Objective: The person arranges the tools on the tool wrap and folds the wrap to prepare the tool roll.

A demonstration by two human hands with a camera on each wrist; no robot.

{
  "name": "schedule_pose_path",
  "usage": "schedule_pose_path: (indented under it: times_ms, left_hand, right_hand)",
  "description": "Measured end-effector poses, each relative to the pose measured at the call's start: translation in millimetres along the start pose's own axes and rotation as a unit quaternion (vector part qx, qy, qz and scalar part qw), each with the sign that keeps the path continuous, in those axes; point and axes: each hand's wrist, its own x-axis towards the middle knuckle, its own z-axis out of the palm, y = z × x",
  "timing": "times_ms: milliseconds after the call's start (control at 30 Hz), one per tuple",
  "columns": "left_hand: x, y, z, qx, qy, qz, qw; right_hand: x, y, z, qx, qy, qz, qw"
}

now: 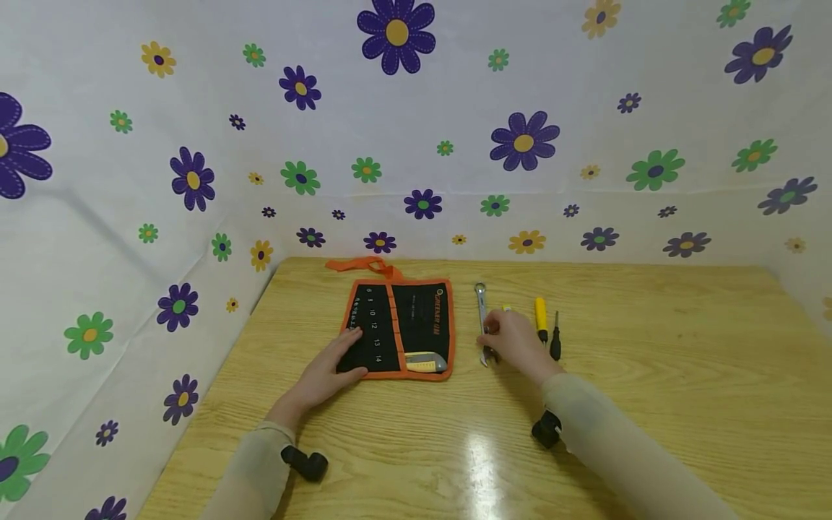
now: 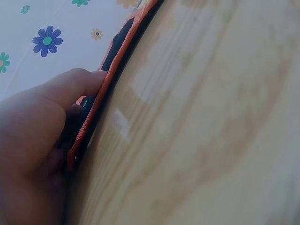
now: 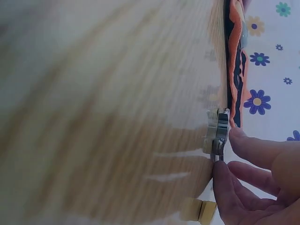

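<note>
A black tool pouch (image 1: 422, 307) with orange trim and printed numbers lies unfolded on the table, and a yellow-and-grey utility knife (image 1: 425, 362) sits in its lower right pocket. My left hand (image 1: 328, 368) rests on the pouch's left side, fingers extended and thumb (image 2: 86, 82) at the near edge. To the right of the pouch lies a silver combination wrench (image 1: 482, 307), ring end away from me. My right hand (image 1: 516, 343) pinches it near its open-jaw end, thumb on one side and fingers (image 3: 225, 187) on the other. Another wrench end (image 1: 494, 356) shows beside it, partly hidden.
Right of my right hand lie a yellow-handled screwdriver (image 1: 541, 314) and a black-handled screwdriver (image 1: 555, 343). A small yellow item (image 1: 506, 308) peeks out behind the hand. An orange strap (image 1: 364, 264) trails off the pouch's far edge. Flower-patterned sheeting (image 1: 455, 108) borders the wooden table (image 1: 650, 404).
</note>
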Motion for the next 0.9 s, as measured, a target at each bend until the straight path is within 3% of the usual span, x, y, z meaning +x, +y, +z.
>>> schedule_pose_path:
  times_ms: [167, 333, 467, 900]
  left_hand:
    - [-0.6, -1.3, 0.8, -0.001, 0.001, 0.004, 1.0000]
    - [-0.4, -1.2, 0.6, -0.001, 0.001, 0.005, 1.0000]
    - [0.0, -0.9, 0.4, -0.001, 0.003, 0.004, 1.0000]
    - [0.5, -3.0, 0.5, -0.002, 0.004, 0.008, 1.0000]
  right_hand:
    - [4.2, -1.8, 3.1, -0.005, 0.002, 0.012, 0.9999]
    - [8.1, -5.9, 3.7, 0.019, -0.009, 0.056, 0.9982]
    - [11.8, -9.9, 2.6, 0.008, -0.018, 0.080, 0.9966]
    - [14.1, -17.7, 6.8, -0.011, -0.019, 0.106, 0.9941]
